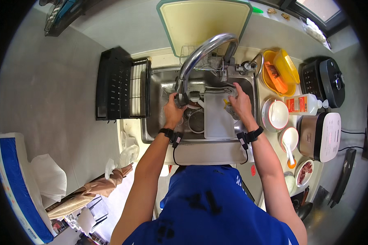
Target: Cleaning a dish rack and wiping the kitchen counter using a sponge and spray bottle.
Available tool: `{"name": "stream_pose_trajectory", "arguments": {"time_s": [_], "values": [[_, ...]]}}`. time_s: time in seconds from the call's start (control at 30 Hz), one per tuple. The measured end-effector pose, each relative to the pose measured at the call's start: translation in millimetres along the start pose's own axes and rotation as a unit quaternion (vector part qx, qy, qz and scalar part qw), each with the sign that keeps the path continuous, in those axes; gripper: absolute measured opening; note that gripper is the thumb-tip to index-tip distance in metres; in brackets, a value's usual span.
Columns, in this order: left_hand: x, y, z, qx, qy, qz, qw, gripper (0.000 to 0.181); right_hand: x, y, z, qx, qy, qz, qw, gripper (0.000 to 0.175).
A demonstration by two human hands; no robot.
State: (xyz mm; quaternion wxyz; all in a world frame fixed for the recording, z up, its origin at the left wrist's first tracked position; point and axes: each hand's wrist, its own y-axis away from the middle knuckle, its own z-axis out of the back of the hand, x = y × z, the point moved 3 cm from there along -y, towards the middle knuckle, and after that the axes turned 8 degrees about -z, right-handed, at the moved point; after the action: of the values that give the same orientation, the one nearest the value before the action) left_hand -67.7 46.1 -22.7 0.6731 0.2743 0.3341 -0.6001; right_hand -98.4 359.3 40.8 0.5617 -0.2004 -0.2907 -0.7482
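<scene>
My left hand [173, 111] is at the end of the chrome faucet spout [209, 52], its fingers around the dark spray head [181, 100]. Over the right part of the stainless steel sink [200, 140], my right hand [241, 103] has its index finger stretched toward the faucet's base. Beneath that hand lies a mesh scrubber [231, 111] with a yellow part; whether the fingers touch it is unclear. A translucent rectangular tray or board [218, 122] lies in the sink, beside a round bowl [197, 122], a brush [194, 95] and other utensils.
A black dish rack [115, 88] stands left of the sink, and a cutting board [205, 21] leans behind it. At the right are a yellow basket [266, 78], a white bottle [308, 104], stacked bowls [279, 114], a rice cooker [329, 136] and a bowl of meat [309, 180].
</scene>
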Motion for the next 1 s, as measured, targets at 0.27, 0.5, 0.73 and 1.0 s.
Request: {"name": "stream_pose_trajectory", "arguments": {"time_s": [0.27, 0.5, 0.73, 1.0], "values": [[13.4, 6.8, 0.2, -0.009, 0.027, -0.017, 0.999, 0.066, 5.1, 3.9, 1.7, -0.022, 0.019, 0.011, 1.0, 0.051], [2.1, 8.9, 2.9, 0.028, 0.109, 0.018, 0.994, 0.07, 13.5, -11.6, 10.6, -0.123, 0.145, 0.084, 0.978, 0.023], [-0.3, 10.9, 0.5, 0.011, 0.152, 0.005, 0.988, 0.067, 11.3, -33.9, 19.8, -0.139, 0.113, 0.052, 0.983, 0.025], [48.3, 16.0, -4.8, 0.067, 0.369, 0.283, 0.882, 0.054, 14.5, -33.9, 15.8, -0.143, 0.069, 0.054, 0.986, 0.024]]}}
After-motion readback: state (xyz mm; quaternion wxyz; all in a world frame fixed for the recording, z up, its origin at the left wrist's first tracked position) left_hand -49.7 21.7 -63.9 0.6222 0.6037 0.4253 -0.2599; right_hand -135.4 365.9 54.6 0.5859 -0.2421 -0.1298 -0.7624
